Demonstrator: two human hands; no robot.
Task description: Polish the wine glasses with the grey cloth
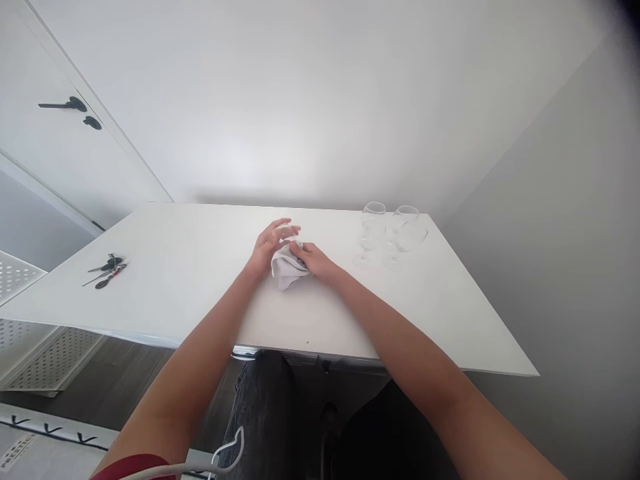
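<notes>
Above the middle of the white table (200,267), my left hand (266,245) curls its fingers around the clear bowl of a glass (285,233), which looks like a wine glass. My right hand (314,260) pinches a pale grey cloth (287,268) against the lower side of that glass. The cloth hangs down in folds between my hands. Its bunched part and my fingers hide the rest of the glass, so I cannot see a stem or foot.
Several clear stemmed glasses (373,225) stand close together at the table's back right. A bunch of keys (111,267) lies on the left end. A plain wall (310,100) runs behind the table, and a door handle (73,105) shows at upper left.
</notes>
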